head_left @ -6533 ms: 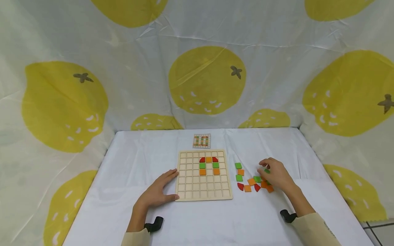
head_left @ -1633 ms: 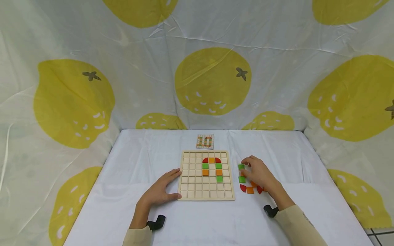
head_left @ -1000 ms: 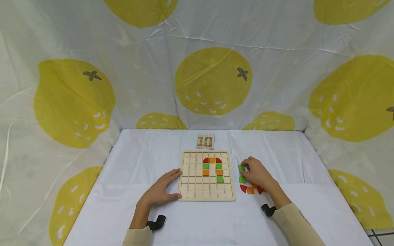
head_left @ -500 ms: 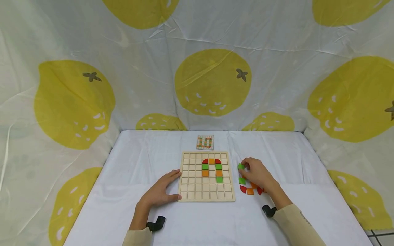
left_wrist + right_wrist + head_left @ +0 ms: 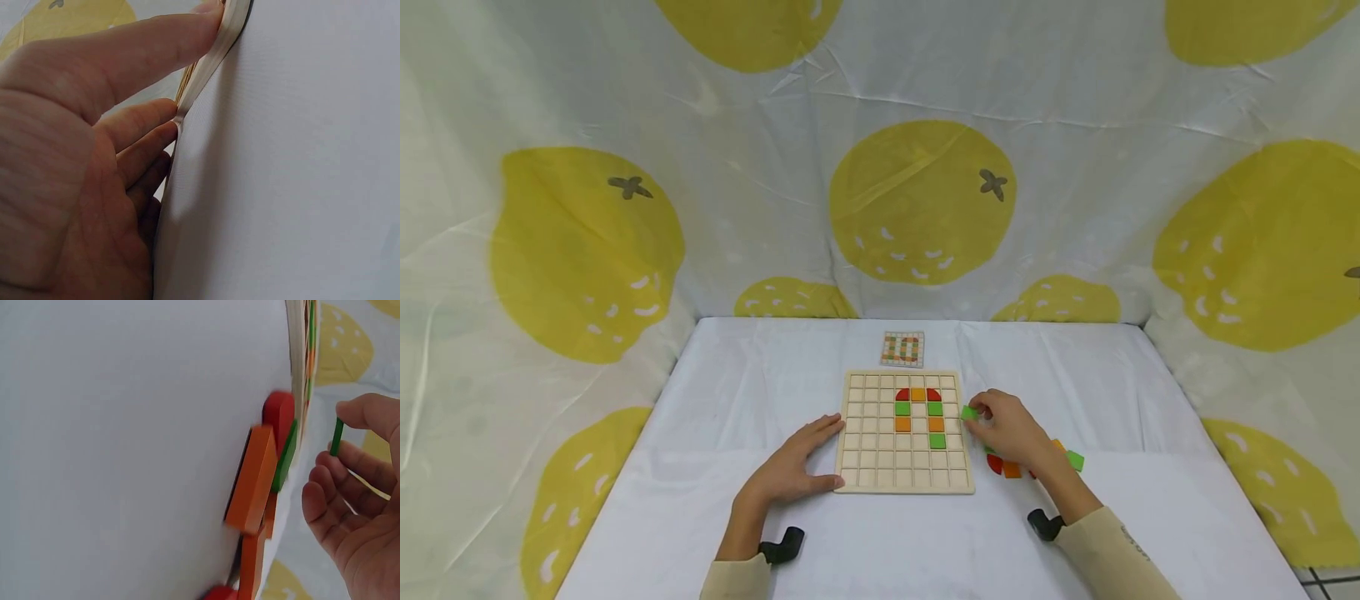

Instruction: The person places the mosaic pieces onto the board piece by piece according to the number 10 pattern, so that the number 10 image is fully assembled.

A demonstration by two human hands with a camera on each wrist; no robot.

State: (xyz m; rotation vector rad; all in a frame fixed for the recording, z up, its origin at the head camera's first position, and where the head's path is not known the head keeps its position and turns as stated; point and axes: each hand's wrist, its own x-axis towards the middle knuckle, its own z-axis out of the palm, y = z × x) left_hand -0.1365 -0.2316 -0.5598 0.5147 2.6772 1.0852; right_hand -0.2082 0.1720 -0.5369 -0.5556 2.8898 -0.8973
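My right hand (image 5: 1009, 429) pinches a green square tile (image 5: 969, 412) between thumb and fingers, just off the right edge of the wooden grid board (image 5: 865, 457). In the right wrist view that tile (image 5: 337, 437) shows edge-on at the fingertips. My left hand (image 5: 793, 462) rests against the board's left edge, fingers and thumb stretched out; its fingertips touch the rim in the left wrist view. Red, orange and green tiles form an arch on the board. Its right leg ends in a green tile (image 5: 937, 441), one cell lower than the left leg.
Loose tiles lie right of the board, partly hidden by my right hand and forearm: a red quarter-round (image 5: 995, 464), an orange square (image 5: 1012, 470), a green one (image 5: 1075, 460) and others. A small pattern card (image 5: 902, 349) lies behind the board on the white cloth (image 5: 880, 542).
A green tile has joined the arch's right leg since the oldest frame. My right hand has lifted another green tile from the loose ones and carried it left to the board's edge. The left hand stays put.
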